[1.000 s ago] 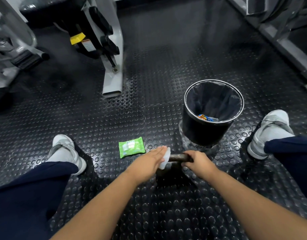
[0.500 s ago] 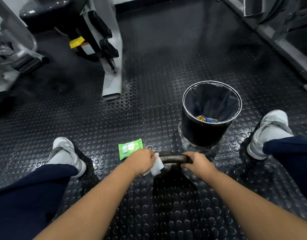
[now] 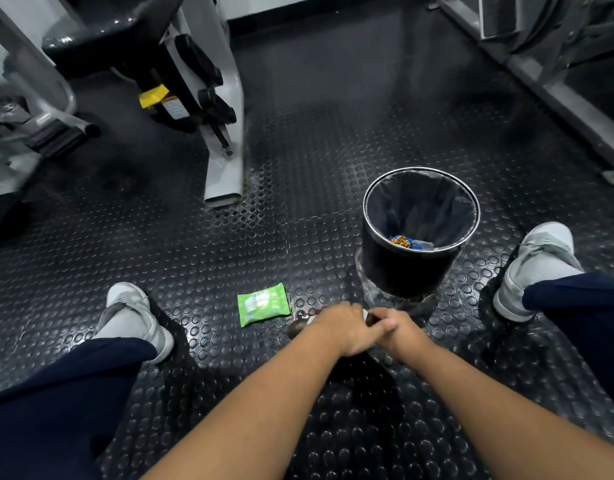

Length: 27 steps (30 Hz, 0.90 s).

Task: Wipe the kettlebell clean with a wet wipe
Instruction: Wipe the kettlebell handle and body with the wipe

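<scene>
The black kettlebell [image 3: 362, 372] stands on the floor between my legs, mostly hidden under my hands. The left end of its brownish handle [image 3: 296, 329] shows. My left hand [image 3: 347, 327] is curled over the handle and presses the white wet wipe [image 3: 312, 319] against it; only small white edges of the wipe peek out. My right hand [image 3: 402, 332] grips the right part of the handle. The two hands touch each other at the middle.
A green pack of wipes [image 3: 263, 304] lies on the studded rubber floor left of the hands. A black lined bin [image 3: 402, 271] with a wrapper inside stands just beyond them. My shoes [image 3: 132, 317] [image 3: 537, 265] flank the spot. A gym machine's foot [image 3: 224, 178] is far left.
My left hand slid with the wipe from the handle's left end rightward until it meets my right hand. My right hand has kept its grip.
</scene>
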{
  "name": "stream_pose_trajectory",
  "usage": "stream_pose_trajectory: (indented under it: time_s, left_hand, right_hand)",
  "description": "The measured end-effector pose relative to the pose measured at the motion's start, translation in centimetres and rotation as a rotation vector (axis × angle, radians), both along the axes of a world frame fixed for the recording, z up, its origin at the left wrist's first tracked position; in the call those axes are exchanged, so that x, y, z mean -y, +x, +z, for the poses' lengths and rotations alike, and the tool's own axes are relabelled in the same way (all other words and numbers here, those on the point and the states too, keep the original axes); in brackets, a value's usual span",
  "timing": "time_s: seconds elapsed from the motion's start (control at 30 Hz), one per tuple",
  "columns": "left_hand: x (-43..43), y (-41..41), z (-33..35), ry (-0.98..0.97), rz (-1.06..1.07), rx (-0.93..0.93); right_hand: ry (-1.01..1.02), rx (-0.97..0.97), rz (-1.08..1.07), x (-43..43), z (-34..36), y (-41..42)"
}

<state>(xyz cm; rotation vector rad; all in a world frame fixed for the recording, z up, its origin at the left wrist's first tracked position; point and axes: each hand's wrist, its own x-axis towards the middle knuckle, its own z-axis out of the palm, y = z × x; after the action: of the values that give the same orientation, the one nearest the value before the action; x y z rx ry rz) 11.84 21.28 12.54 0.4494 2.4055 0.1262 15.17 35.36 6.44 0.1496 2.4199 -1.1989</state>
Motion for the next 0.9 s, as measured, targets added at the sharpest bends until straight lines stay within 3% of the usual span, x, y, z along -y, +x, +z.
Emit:
stream_pose_trajectory:
  time_s: [0.2,0.47,0.63,0.9]
  left_hand:
    - [2.3,1.0,-0.8,0.087,-0.07,-0.099]
    - [9.8,0.6,0.9,0.137,0.07,-0.012]
    - [6.2,0.5,1.0,0.168,0.074,0.017]
    - [-0.3,1.3,1.0,0.046,-0.097,-0.049]
  right_hand:
    - [-0.002,0.011,0.034,-0.3,0.0,0.2]
    - [0.042,0.035,0.01,-0.1,-1.0,-0.2]
    - [0.039,0.021,0.007,-0.1,-0.9,-0.1]
    - [0.014,-0.003,0.043,-0.2,-1.3,-0.4]
